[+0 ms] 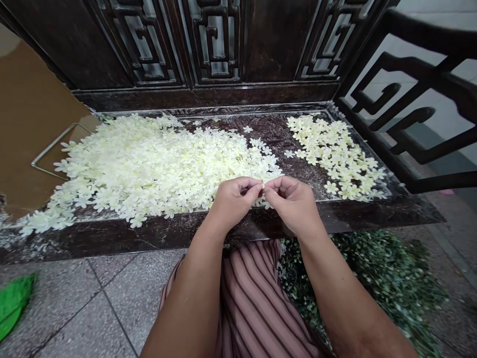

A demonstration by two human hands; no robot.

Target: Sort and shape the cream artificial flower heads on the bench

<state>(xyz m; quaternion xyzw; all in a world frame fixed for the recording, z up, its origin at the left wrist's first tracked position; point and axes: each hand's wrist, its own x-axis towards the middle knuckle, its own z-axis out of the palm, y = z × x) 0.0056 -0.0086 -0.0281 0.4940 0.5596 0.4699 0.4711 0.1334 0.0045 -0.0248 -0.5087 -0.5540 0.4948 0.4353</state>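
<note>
My left hand (234,199) and my right hand (292,201) meet over the front edge of a dark wooden bench seat (231,233). Both are closed in a pinch, fingertips touching around one small white flower (263,186). Just behind my hands lies a large heap of cream-white artificial flowers (149,164) covering the left and middle of the seat. A smaller, thinner patch of the same flowers (335,154) lies on the right part of the seat.
A carved dark backrest (208,44) and armrest (421,99) border the seat. Brown cardboard with a metal wire handle (48,154) lies at left. A pile of green foliage (372,278) sits on the tiled floor at right; a green leaf (13,303) at left.
</note>
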